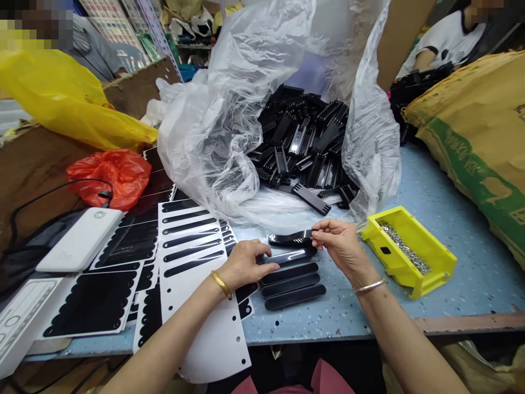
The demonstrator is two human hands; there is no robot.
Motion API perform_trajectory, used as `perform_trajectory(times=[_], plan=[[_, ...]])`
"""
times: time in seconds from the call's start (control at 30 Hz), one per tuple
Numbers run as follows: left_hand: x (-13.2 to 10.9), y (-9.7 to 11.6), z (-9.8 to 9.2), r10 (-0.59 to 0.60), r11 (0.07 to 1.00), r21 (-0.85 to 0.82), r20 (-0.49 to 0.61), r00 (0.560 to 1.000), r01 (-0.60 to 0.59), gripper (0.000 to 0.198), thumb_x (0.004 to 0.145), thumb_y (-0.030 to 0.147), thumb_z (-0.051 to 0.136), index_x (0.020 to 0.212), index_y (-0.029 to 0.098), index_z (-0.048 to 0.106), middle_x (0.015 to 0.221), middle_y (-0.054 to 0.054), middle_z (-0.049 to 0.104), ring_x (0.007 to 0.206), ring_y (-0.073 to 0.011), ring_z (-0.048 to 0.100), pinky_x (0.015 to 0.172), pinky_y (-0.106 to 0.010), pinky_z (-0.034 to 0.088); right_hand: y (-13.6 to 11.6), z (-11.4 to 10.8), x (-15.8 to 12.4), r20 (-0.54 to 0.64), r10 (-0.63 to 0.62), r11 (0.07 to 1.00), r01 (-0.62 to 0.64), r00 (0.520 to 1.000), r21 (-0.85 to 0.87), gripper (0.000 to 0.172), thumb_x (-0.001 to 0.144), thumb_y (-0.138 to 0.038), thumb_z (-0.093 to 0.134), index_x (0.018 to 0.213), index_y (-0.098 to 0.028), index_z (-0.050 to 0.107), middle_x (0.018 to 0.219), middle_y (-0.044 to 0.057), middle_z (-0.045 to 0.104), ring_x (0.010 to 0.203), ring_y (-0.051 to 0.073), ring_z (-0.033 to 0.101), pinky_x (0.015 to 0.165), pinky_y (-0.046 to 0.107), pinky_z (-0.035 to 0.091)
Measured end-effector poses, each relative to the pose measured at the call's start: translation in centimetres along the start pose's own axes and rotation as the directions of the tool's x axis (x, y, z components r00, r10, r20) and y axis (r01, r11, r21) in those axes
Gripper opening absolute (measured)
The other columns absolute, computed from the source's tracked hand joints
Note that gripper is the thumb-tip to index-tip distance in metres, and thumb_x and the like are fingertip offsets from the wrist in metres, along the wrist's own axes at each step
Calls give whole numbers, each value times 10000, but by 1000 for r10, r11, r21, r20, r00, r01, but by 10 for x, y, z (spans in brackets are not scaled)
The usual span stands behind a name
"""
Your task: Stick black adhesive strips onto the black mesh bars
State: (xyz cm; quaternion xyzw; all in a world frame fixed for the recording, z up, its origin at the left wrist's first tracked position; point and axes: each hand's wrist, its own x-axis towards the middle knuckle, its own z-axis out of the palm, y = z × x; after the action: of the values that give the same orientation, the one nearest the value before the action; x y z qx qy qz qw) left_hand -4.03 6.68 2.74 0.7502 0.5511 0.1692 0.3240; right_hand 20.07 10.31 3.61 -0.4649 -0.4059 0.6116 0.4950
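Note:
My right hand point(342, 243) pinches the end of a glossy black oblong strip point(290, 238) held just above the blue table. My left hand point(245, 264) rests with curled fingers on another black oblong piece point(289, 255) lying on the table. Three more black oblong pieces point(293, 284) lie in a row just below it. White backing sheets with black oblong stickers point(189, 235) lie under my left wrist.
A clear plastic bag point(213, 126) holds a heap of black plastic parts point(305, 145). A yellow bin point(408, 257) of small metal parts stands at right. A brown sack point(476, 126), a red bag point(110, 175), a yellow bag point(61, 98) and a white power bank point(82, 238) surround the spot. Another person point(445, 41) sits at the far right.

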Motion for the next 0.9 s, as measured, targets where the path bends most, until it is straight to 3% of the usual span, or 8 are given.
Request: perform_trajectory(times=[0.1,0.17,0.23,0.33,0.5,0.7,0.8,0.9], plan=[[6,-4,2,-74,997,-50,-163,984,66,261,705,340,731,876,145,702,641,13,581,561,-120,511,587,-247,398,2,-2,-1,-2,-13,1000,13,1000,-22,209,555,-234,840,678,-147,695,516,7,638,446,122,577,394,204,387],[13,-5,5,-73,996,-65,-216,974,60,341,690,256,733,1010,145,689,643,29,576,549,-111,508,594,-242,403,3,-2,-1,-5,-24,999,24,1000,-46,218,572,-261,841,688,-147,695,515,8,636,448,123,578,397,206,393],[22,-5,8,-46,996,-80,-181,982,32,343,694,198,715,1033,154,685,617,43,564,537,-106,498,590,-237,397,4,0,-3,-23,-50,994,48,998,-98,232,575,-278,848,691,-149,692,515,2,629,442,117,568,399,209,403],[30,-4,10,-59,989,-142,-120,991,41,167,701,142,671,867,155,687,553,58,519,512,-97,465,560,-225,370,1,7,-8,-59,-128,970,113,990,-215,218,579,-264,847,677,-161,682,507,-17,608,431,108,550,408,216,425],[25,-6,8,-46,977,-213,-71,996,30,102,682,115,637,773,155,658,521,66,477,501,-93,439,526,-215,333,-6,12,-21,-93,-220,925,177,971,-335,127,635,-220,795,685,-176,686,513,-18,611,442,118,562,424,230,447],[20,-12,6,-91,961,-271,-109,990,59,187,648,123,655,833,146,673,504,72,482,484,-88,445,499,-207,347,-5,1,-17,-109,-215,958,188,971,-218,152,619,-198,824,710,-176,705,585,-8,641,469,109,568,445,230,447],[20,-13,4,-184,887,-435,-22,983,156,308,630,122,645,936,134,672,500,73,522,436,-86,475,449,-199,368,-4,3,-15,-85,-145,983,134,986,-122,172,595,-208,843,682,-171,699,577,-7,630,459,109,558,439,237,444],[19,-13,0,-256,747,-606,117,960,273,352,632,136,628,982,110,651,506,60,562,390,-99,529,400,-198,386,-2,8,-16,-77,-87,995,83,993,-59,187,585,-210,852,681,-173,695,557,-13,615,458,112,555,438,240,443]])
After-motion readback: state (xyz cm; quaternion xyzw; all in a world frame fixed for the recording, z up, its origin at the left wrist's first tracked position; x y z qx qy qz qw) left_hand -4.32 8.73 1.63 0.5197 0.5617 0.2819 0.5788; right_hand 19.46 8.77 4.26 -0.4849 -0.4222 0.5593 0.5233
